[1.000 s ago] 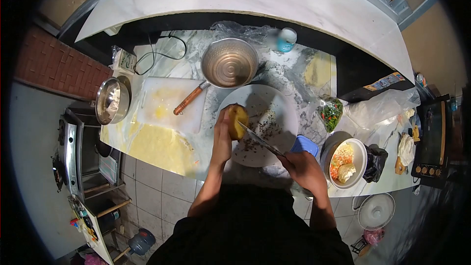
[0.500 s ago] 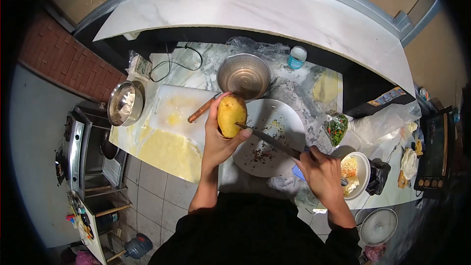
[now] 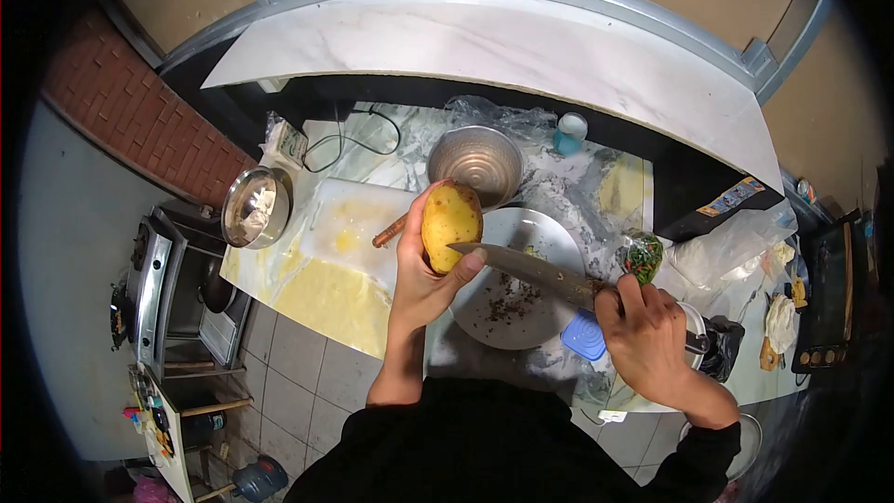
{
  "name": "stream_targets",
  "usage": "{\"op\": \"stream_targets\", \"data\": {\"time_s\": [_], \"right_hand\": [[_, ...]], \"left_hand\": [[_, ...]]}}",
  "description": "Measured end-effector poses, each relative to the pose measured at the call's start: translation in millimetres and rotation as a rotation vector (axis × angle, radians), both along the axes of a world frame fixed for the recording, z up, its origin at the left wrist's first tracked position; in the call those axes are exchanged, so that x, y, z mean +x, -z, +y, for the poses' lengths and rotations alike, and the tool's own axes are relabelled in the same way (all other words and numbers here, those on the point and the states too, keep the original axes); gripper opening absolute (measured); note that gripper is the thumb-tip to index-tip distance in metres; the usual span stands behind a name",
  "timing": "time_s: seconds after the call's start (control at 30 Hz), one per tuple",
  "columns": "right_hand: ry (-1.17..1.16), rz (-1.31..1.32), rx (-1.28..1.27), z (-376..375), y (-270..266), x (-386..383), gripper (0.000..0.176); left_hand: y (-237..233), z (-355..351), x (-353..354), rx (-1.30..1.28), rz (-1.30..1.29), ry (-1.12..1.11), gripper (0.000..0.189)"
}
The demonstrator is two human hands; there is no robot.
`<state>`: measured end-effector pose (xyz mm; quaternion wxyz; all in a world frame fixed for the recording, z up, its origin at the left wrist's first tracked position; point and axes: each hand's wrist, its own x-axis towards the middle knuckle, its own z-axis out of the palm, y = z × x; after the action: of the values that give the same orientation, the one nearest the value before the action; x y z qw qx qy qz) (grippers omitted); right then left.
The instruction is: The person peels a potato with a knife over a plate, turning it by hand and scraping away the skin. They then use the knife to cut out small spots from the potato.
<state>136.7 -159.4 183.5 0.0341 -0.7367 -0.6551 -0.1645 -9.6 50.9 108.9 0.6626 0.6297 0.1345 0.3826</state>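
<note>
My left hand (image 3: 424,284) is closed around a yellow potato (image 3: 453,219) with brown specks, held upright over the counter. A large kitchen knife (image 3: 535,270) is in my right hand (image 3: 652,340), fingers wrapped round its dark handle. The blade points left, its tip at the potato's lower right side, close to my left thumb. Beneath the knife lies a wide white plate (image 3: 480,312) with dark scraps scattered on it. A wooden handle (image 3: 388,232) shows partly behind my left hand; what it belongs to is hidden.
A cutting board (image 3: 340,219) lies left of my left hand. A metal bowl (image 3: 475,168) stands behind the potato, another steel bowl (image 3: 257,210) at far left. Bagged chillies (image 3: 641,256), a blue lid (image 3: 584,335) and a partly hidden white bowl (image 3: 694,321) are near my right hand.
The knife and my right hand have shifted right and slightly down, with more of the blade showing. The potato stays in my left hand. The whole view has shifted a little.
</note>
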Motion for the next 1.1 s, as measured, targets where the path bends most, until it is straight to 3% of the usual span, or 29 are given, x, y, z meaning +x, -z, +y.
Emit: {"op": "stream_targets", "data": {"time_s": [0.47,0.77,1.1], "right_hand": [[-0.088,-0.063,0.109,15,-18,1,0.017],[-0.064,-0.236,0.227,20,-24,-3,0.018],[-0.092,-0.220,0.244,7,-31,-6,0.017]], "left_hand": [[-28,8,-6,-0.017,-0.039,-0.064,0.074],[-49,9,-9,-0.071,-0.082,-0.024,0.063],[-55,1,-9,-0.069,-0.125,-0.022,0.067]]}}
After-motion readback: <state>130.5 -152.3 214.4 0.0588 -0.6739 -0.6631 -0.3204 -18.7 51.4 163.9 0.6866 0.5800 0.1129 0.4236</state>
